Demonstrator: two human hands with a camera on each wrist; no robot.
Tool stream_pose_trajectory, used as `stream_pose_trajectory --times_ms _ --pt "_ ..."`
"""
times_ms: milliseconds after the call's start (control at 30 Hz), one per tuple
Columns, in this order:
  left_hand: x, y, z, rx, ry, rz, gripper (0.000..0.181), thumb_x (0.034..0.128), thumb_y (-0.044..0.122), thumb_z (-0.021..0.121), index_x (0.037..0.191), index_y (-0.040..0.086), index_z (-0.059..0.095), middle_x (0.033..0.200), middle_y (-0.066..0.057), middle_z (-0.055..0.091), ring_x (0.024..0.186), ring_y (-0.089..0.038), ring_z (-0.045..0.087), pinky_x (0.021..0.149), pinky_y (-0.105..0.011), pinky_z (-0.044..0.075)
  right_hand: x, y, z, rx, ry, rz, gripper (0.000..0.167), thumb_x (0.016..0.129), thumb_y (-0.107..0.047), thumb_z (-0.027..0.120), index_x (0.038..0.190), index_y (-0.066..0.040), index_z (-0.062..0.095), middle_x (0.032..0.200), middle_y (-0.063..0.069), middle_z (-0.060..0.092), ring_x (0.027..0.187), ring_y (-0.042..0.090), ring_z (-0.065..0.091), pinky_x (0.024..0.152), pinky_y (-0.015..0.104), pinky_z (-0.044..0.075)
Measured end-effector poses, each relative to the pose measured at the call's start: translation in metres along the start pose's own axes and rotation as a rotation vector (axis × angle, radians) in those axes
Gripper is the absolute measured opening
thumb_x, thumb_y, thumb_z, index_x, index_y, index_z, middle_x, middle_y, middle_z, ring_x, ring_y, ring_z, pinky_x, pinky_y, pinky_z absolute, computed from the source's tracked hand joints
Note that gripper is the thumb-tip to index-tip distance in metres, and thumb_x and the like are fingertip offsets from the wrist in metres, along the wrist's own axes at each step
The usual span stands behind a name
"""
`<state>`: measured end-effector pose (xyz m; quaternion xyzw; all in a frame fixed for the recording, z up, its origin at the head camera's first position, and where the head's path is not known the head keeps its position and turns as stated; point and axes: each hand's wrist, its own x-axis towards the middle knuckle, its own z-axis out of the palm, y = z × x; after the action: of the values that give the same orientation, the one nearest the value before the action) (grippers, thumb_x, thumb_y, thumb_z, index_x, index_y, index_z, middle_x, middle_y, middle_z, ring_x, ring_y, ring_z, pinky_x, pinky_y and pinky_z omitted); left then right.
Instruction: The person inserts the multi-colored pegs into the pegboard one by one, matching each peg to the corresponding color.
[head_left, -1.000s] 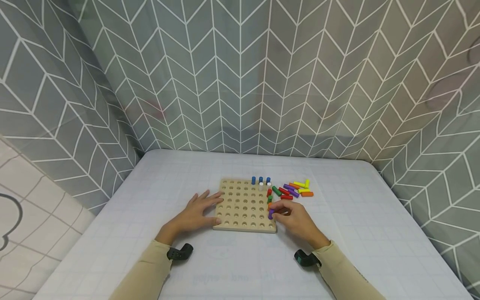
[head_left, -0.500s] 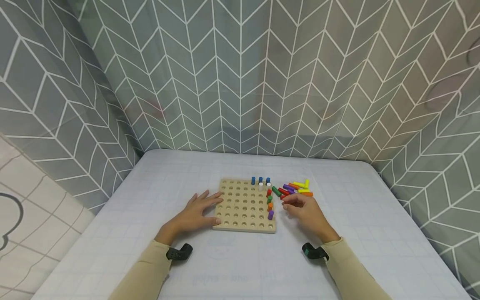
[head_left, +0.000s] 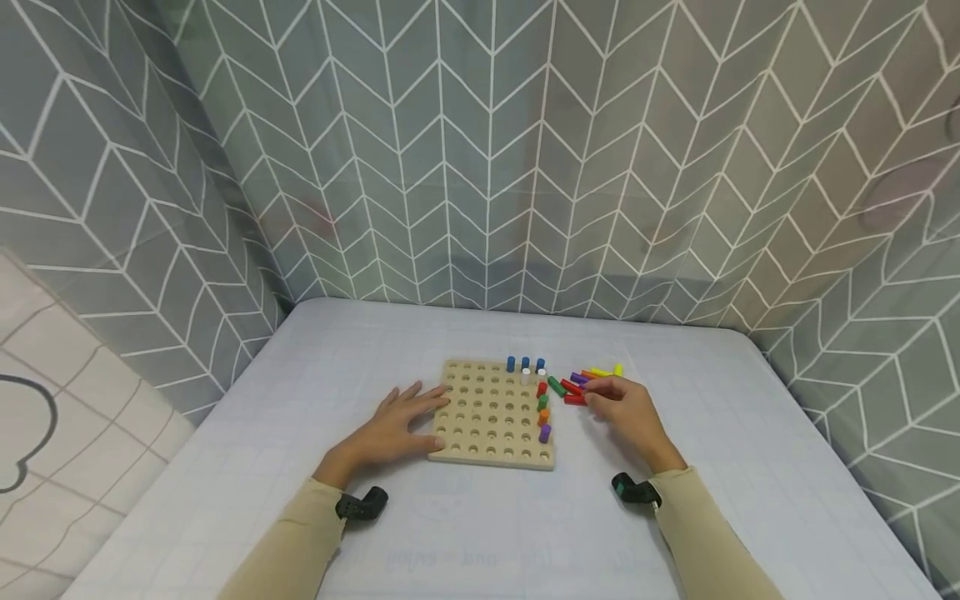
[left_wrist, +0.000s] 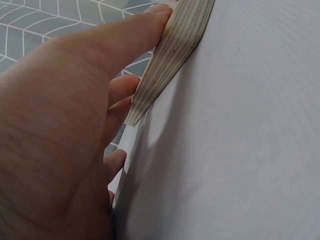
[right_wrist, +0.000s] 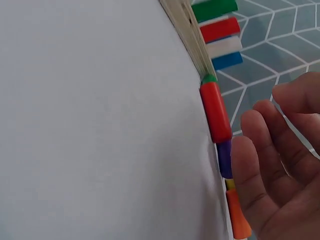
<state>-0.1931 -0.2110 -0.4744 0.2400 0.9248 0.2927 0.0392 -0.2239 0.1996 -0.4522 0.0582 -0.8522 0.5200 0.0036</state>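
A pale wooden pegboard [head_left: 480, 412] lies on the table. My left hand [head_left: 393, 427] rests at its left edge with fingers spread; in the left wrist view the thumb touches the board's side [left_wrist: 180, 42]. Along the board's right side stand a red peg [head_left: 542, 389], a green peg [head_left: 543, 403], an orange peg [head_left: 543, 417] and a purple peg [head_left: 545, 434]. My right hand [head_left: 628, 414] is over the loose pegs, near a lying red peg [right_wrist: 216, 112] and an orange peg [right_wrist: 238, 215]. Its fingers are loosely bent, with nothing seen between them.
Blue pegs [head_left: 526, 363] stand in the back row, with white pegs [head_left: 526, 377] in front. Right of the board lie a loose green peg [head_left: 557, 386], yellow pegs [head_left: 618, 369] and others, partly covered by the right hand. A patterned curtain [head_left: 480, 167] hangs behind the table.
My right hand has let go of the purple peg, which now stands in the board, and has moved right and back to the loose pegs. The left hand keeps its place.
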Motion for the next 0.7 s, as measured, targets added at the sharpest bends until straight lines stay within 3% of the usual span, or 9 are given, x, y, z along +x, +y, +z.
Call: stream_pose_trajectory --times_ms 200,333,567,700 --pt "0.001 -0.002 0.002 0.017 -0.036 -0.012 0.08 0.0865 0.064 0.065 0.153 0.024 0.045 0.163 0.011 0.027 0.153 -0.029 0.009 0.121 -0.055 -0.003 0.004 0.006 0.001 -0.055 0.027 0.013 0.022 0.097 -0.016 0.066 0.114 -0.004 0.071 0.123 0.015 0.065 0.095 0.023 0.062 0.073 0.023 0.056" --pt "0.001 -0.003 0.0 0.027 -0.018 -0.006 0.079 0.087 0.062 0.066 0.152 0.023 0.046 0.162 0.01 0.029 0.153 -0.031 0.01 0.121 -0.056 -0.003 0.011 0.007 0.005 -0.094 0.037 -0.021 0.019 0.097 -0.016 0.066 0.111 -0.005 0.072 0.121 0.013 0.066 0.098 0.023 0.062 0.076 0.024 0.056" --pt "0.002 -0.003 -0.002 0.018 -0.011 0.026 0.078 0.0877 0.061 0.066 0.151 0.02 0.047 0.162 0.006 0.03 0.152 -0.034 0.011 0.12 -0.058 -0.002 0.014 0.006 0.006 -0.176 0.041 -0.024 0.012 0.097 -0.012 0.067 0.106 -0.009 0.073 0.118 0.012 0.068 0.109 0.029 0.06 0.092 0.044 0.053" --pt "0.003 0.0 -0.003 0.007 -0.006 0.02 0.078 0.0873 0.061 0.067 0.151 0.02 0.048 0.162 0.007 0.031 0.152 -0.034 0.012 0.12 -0.059 -0.002 0.016 0.004 0.005 -0.23 0.04 -0.057 0.01 0.096 -0.012 0.067 0.102 -0.012 0.075 0.116 0.011 0.069 0.11 0.03 0.06 0.095 0.048 0.05"
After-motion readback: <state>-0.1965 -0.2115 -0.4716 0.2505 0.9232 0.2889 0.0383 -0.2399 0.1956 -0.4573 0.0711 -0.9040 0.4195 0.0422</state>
